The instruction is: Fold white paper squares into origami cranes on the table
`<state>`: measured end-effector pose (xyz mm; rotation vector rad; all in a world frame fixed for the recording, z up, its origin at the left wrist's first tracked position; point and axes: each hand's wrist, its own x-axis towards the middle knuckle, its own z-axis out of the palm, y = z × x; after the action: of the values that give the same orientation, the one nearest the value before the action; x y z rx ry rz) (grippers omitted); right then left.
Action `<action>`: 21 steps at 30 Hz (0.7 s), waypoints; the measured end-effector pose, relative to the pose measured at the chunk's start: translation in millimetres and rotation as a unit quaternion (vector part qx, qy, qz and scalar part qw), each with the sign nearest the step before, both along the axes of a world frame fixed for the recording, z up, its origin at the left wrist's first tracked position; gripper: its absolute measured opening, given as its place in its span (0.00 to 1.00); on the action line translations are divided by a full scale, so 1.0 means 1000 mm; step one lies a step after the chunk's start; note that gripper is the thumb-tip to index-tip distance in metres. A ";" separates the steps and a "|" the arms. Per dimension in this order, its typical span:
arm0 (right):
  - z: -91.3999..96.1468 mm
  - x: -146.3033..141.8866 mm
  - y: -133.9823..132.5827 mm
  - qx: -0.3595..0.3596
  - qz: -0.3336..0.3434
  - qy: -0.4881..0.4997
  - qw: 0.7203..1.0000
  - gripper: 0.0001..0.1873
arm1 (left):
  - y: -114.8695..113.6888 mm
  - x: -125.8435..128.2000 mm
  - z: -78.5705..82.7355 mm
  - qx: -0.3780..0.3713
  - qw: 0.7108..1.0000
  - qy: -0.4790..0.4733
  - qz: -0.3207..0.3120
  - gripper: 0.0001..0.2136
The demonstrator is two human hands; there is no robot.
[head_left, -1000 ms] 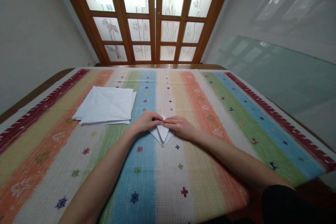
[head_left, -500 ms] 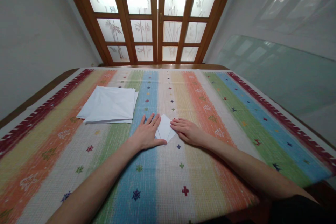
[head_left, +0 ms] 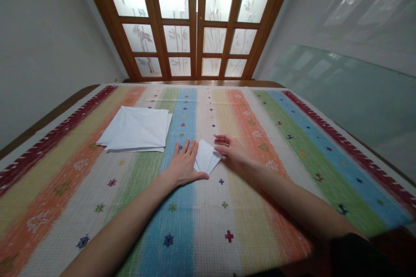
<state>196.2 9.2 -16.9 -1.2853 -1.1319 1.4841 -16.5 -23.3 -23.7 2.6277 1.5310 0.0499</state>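
Note:
A small piece of white paper, folded into a kite-like shape with creased flaps, lies on the striped tablecloth between my hands. My left hand rests flat over its left side, fingers spread and thumb stretched along the near tip. At the right corner of the paper, my right hand is slightly raised, its fingers bent and apart from the thumb. The thumb side is at the edge of the right flap; whether it touches the flap I cannot tell.
A stack of white paper sheets lies to the left, farther back. The striped tablecloth covers the table. Behind the table stand wooden doors with frosted panes, and a glass panel leans at the right wall.
My right hand has lifted from lying flat at the paper's right side, and its fingers have bent. The right flap shows more. My left hand stays nearly in place.

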 end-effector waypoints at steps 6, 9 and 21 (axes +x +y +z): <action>-0.001 -0.018 0.000 0.018 0.049 -0.008 0.999 0.17 | 0.003 0.005 0.000 0.006 0.998 -0.060 0.017 0.51; 0.002 -0.019 -0.001 0.118 0.018 -0.079 0.990 0.10 | 0.012 0.006 0.001 0.027 0.984 -0.168 0.043 0.50; -0.005 0.004 -0.006 0.436 0.191 -0.403 0.782 0.14 | 0.028 0.005 0.007 0.099 0.950 -0.291 0.050 0.23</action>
<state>200.0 3.1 -22.1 -1.0010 -2.3873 0.3814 -11.7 4.5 -16.9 2.3400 1.4864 0.9382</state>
